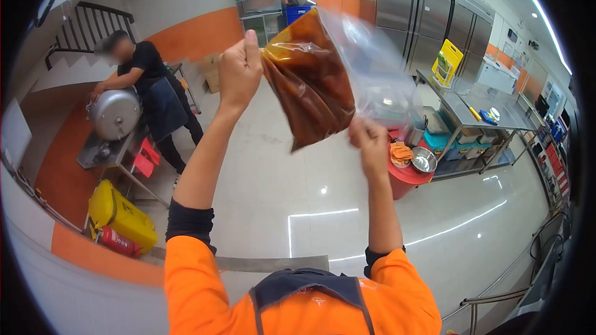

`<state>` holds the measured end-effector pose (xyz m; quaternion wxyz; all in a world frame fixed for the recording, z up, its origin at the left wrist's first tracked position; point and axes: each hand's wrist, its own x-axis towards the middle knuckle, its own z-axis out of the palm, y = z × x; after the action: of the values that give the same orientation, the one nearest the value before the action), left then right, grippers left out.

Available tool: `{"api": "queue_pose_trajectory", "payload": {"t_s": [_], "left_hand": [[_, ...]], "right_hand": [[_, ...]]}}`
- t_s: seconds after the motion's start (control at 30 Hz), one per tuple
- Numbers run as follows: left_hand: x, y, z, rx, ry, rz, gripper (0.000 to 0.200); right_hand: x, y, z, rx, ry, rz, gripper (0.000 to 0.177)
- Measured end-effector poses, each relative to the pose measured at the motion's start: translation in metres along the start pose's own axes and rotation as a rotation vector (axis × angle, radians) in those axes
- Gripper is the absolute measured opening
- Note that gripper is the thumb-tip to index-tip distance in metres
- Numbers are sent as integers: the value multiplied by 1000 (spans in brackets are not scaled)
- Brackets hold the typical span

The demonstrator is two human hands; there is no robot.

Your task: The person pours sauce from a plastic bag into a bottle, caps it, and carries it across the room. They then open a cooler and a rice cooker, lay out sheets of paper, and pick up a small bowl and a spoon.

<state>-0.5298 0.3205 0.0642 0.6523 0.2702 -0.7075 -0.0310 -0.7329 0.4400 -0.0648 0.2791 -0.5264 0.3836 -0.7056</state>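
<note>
A clear plastic bag of dark brown liquid (313, 80) hangs tilted in the air at chest height or above. My left hand (242, 71) is closed on its left upper edge, thumb pointing up. At the bag's lower right, my right hand (367, 136) has its fingers pinched on the plastic. The bag's clear, empty-looking part (379, 56) spreads to the upper right and is blurred by motion.
At the left, a person (149, 80) in dark clothes tilts a large metal pot (116, 115) on a steel table. A yellow bin (121, 214) stands below. Right: a red round table (406, 177) with bowls, a steel worktable (472, 108), tall steel fridges (428, 15).
</note>
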Motion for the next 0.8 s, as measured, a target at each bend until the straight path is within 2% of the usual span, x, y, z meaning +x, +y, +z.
{"api": "queue_pose_trajectory", "payload": {"t_s": [0.03,0.17,0.2,0.23,0.3,0.37,0.4,0.43,0.47,0.5,0.53,0.57,0.63,0.67,0.7,0.77,0.8], "left_hand": [[5,0,4,-3,18,5,50],[6,2,3,-69,17,-75,52],[2,3,6,-59,-3,-47,52],[6,5,7,-47,4,-2,52],[8,11,11,14,52,66,52],[10,9,6,-37,12,-52,52],[8,21,2,-74,3,-103,52],[9,18,8,-85,21,-97,52],[10,12,14,-77,48,-15,52],[9,15,15,-65,58,60,52],[10,15,9,-63,5,0,52],[8,16,7,-66,-9,-7,52],[9,21,7,-61,29,83,53],[8,25,13,-36,33,57,53],[11,26,9,-30,30,60,53],[12,30,4,-128,28,-8,53],[10,39,3,-215,24,-90,53]], "right_hand": [[-10,-11,20,-49,-9,-78,31],[46,14,-27,-240,8,-168,28],[42,4,-17,-151,29,-160,22],[19,10,12,-263,236,-443,26],[2,-8,5,-143,-290,-290,25],[41,-22,-19,-161,42,-206,16],[44,-21,-16,-19,77,-183,13],[12,-34,3,-81,75,-101,16],[18,-38,3,-84,65,-117,16],[17,-39,4,-75,-81,-158,17],[12,-37,4,-63,-220,-192,19],[7,-33,4,-63,-209,-180,19],[11,-37,15,-184,73,-162,19],[-12,-44,37,93,35,-215,20],[-6,-42,15,36,-229,-165,18],[33,-37,-11,-65,-13,-84,13],[29,-41,-2,49,77,-67,13]]}}
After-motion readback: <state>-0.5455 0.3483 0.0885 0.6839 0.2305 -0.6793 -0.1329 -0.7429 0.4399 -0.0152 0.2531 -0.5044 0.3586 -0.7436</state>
